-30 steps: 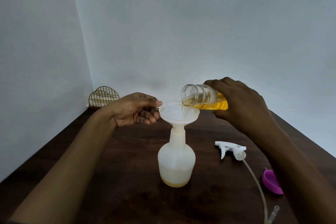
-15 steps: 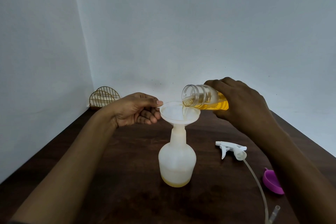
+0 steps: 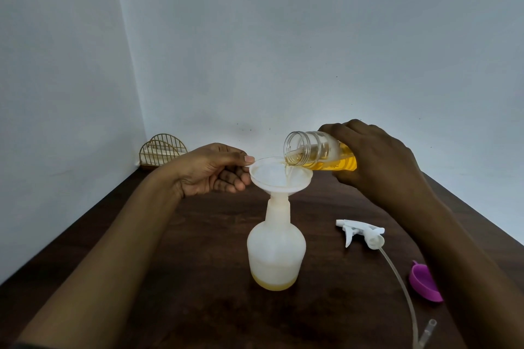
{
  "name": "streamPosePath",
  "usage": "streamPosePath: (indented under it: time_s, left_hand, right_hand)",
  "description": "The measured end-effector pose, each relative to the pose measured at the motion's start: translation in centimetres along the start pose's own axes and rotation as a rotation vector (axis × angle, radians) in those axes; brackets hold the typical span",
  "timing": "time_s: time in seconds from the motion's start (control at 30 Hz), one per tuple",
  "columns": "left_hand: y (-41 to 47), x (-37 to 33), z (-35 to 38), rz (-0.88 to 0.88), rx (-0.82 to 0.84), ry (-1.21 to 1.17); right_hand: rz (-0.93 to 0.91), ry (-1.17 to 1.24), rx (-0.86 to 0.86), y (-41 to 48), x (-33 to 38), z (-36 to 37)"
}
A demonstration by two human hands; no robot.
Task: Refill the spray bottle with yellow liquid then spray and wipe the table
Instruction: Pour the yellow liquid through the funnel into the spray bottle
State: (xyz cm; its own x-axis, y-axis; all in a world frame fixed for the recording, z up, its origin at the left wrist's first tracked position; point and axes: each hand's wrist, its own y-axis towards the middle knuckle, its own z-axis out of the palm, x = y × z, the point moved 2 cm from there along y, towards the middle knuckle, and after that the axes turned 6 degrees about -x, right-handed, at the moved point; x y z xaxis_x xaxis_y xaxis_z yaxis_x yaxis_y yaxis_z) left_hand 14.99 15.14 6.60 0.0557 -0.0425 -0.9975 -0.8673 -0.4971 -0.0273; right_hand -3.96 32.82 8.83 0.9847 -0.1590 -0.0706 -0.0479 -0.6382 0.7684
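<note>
Hardly anything has moved: my right grip (image 3: 380,161) still holds the tipped jar (image 3: 312,150), yellow liquid (image 3: 344,163) still runs into the funnel (image 3: 280,176) just below it, and my left grip (image 3: 209,170) still pinches the funnel's rim. If I tip too fast the funnel could overflow, or a bump from my left grip could knock over the nearly empty spray bottle (image 3: 276,252) under it. Below both grips is a dark wood counter (image 3: 198,278), with a spray head (image 3: 365,235) and purple cap (image 3: 424,282) near my right grip, a wire rack (image 3: 163,151) behind my left, and plain white walls (image 3: 283,51).
</note>
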Motion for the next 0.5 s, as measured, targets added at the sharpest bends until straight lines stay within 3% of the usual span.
streamPosePath:
  time_s: [0.5]
  left_hand:
    - [-0.05, -0.07, 0.04, 0.003, 0.007, 0.003]
  right_hand:
    - [-0.004, 0.0, 0.001, -0.01, -0.07, -0.06]
